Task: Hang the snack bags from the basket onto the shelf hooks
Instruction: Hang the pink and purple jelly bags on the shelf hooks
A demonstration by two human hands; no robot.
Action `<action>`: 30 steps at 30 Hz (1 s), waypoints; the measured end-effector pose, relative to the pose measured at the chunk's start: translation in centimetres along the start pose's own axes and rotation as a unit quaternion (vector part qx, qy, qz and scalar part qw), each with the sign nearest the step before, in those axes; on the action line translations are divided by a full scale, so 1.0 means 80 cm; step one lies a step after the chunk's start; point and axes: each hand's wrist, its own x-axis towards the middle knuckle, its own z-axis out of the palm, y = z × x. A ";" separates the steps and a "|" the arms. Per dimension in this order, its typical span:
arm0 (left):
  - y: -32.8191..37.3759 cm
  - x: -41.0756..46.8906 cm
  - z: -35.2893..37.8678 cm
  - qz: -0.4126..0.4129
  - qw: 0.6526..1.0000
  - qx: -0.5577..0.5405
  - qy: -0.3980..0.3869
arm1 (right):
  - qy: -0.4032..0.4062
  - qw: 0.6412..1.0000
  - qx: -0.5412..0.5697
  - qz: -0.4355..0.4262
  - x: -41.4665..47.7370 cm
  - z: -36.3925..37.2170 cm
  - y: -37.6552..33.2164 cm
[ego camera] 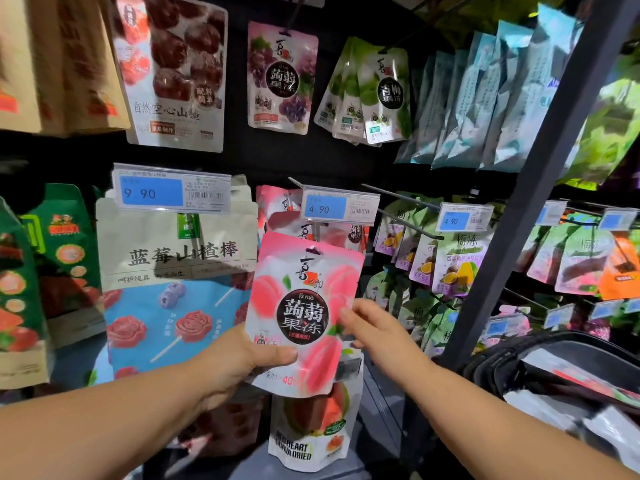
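Holding one pink bag [304,306] up in front of the shelf, both hands on it. Left hand [239,362] grips its lower left corner, thumb across the front. Right hand [375,327] has fingertips at the bag's right edge; pinch or plain touch, we cannot tell. The bag is pink and white with printed peaches, a round black label mid-front and a hang hole at the top. One black basket [512,351] sits at our lower right, its packets blurred. The bag's top sits just under the middle price tag [337,206], reading 4.90, in front of more pink bags [277,209]; their count is hidden. We read three tags: left price tag [171,192] 9.90, middle 4.90, right price tag [462,218] 4.90. One bare hook [412,225] sticks out between the last two. The back panel is dark with rows of hung bags, and a grey post [516,237] stands at right.
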 end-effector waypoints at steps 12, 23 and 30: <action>0.011 0.021 0.052 0.040 0.999 -0.012 0.018 | 0.094 0.979 0.183 0.011 0.022 0.009 -0.007; 0.010 0.040 0.056 0.073 0.997 -0.020 0.035 | 0.154 0.979 0.134 0.011 0.045 0.005 -0.010; 0.001 0.056 0.043 0.089 0.993 -0.020 0.079 | 0.168 0.981 0.097 0.012 0.064 0.013 -0.013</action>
